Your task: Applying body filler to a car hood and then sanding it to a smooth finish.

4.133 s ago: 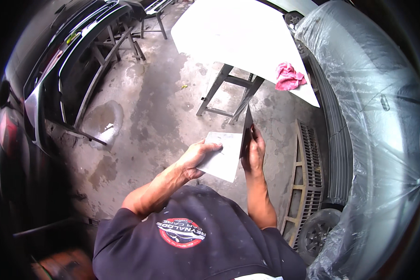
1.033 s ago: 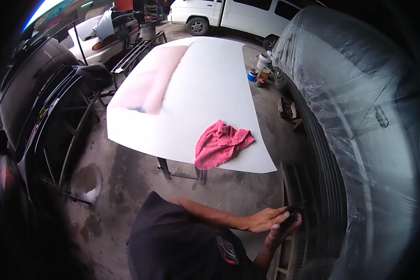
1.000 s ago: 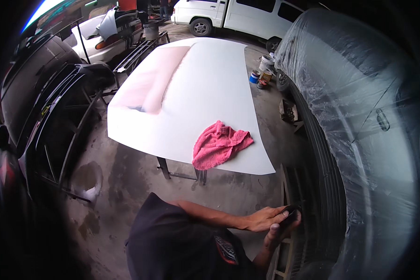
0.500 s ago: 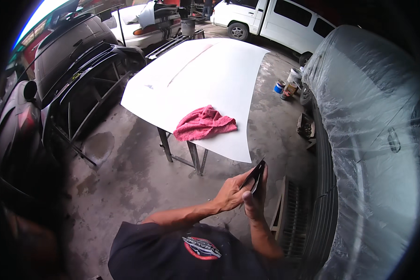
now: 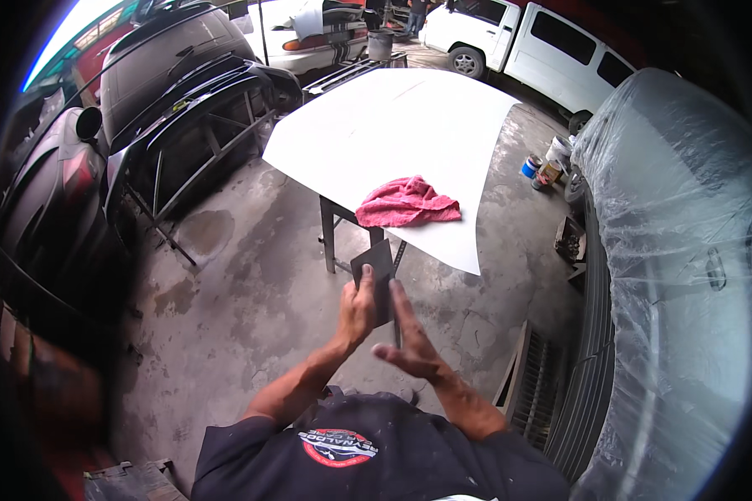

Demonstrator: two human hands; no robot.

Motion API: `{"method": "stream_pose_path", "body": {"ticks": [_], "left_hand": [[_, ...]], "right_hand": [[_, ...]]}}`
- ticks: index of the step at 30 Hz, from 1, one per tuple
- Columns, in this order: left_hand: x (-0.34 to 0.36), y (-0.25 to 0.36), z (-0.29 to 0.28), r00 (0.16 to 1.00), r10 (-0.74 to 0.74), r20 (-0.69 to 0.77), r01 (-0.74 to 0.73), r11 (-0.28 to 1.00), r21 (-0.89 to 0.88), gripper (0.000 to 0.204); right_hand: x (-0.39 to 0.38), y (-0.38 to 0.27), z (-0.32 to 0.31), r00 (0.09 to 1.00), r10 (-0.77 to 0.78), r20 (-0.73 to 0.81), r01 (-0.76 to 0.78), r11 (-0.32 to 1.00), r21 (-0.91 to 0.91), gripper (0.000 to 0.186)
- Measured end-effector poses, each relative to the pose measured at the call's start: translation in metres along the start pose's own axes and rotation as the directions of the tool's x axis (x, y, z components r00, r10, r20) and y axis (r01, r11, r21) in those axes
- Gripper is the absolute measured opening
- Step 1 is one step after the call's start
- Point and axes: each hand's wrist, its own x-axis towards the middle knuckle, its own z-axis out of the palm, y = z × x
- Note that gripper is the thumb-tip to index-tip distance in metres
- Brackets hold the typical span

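Note:
My left hand [image 5: 358, 311] grips a flat, dark sheet that looks like folded sandpaper [image 5: 378, 257], with the thumb lying on its face. Beside the sheet's right edge is my right hand [image 5: 413, 338], its fingers stretched out and its thumb apart. Whether those fingertips touch the sheet is hard to make out. Beyond my hands, a white car hood [image 5: 409, 125] lies on a dark metal stand [image 5: 327, 242]. A crumpled pink-red cloth [image 5: 408, 202] rests on the hood's near edge, just past the sheet.
To the right stands a car under clear plastic sheeting [image 5: 660, 250], with a dark grille [image 5: 530, 388] on the floor beside it. Paint cans [image 5: 546, 173] sit near the hood. Dark car parts on a frame [image 5: 196, 159] line the left; a white van [image 5: 535, 50] is behind.
Both hands and the sandpaper have moved left, and the sheet now shows its flat face instead of its edge. My right hand has opened away from it. The view has shifted.

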Motion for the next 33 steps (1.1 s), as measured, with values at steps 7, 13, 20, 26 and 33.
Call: {"method": "stream_pose_path", "body": {"ticks": [7,13,20,26,33], "left_hand": [[-0.079,0.001,0.007,0.916,0.361,0.177,-0.393,0.897,0.202,0.035],[-0.021,0.0,-0.024,0.989,0.026,0.147,-0.08,0.924,0.373,0.056],[-0.027,-0.011,-0.024,0.903,0.392,0.175,-0.426,0.768,0.478,0.049],[-0.075,-0.012,-0.017,0.949,0.25,0.191,-0.296,0.913,0.279,0.044],[-0.022,-0.019,-0.058,0.999,0.046,-0.004,-0.045,0.985,0.168,0.059]], "right_hand": [[0.009,0.022,0.007,0.926,0.311,-0.212,-0.097,0.741,0.664,0.081],[-0.012,-0.003,0.04,0.977,-0.158,-0.141,0.142,0.983,-0.117,0.113],[-0.012,0.012,0.047,0.987,0.018,-0.162,0.043,0.929,0.367,0.095],[0.01,0.043,0.04,0.862,0.483,-0.156,-0.229,0.644,0.73,0.08],[0.012,-0.021,0.061,0.996,0.034,0.079,-0.043,0.992,0.121,0.119]]}}
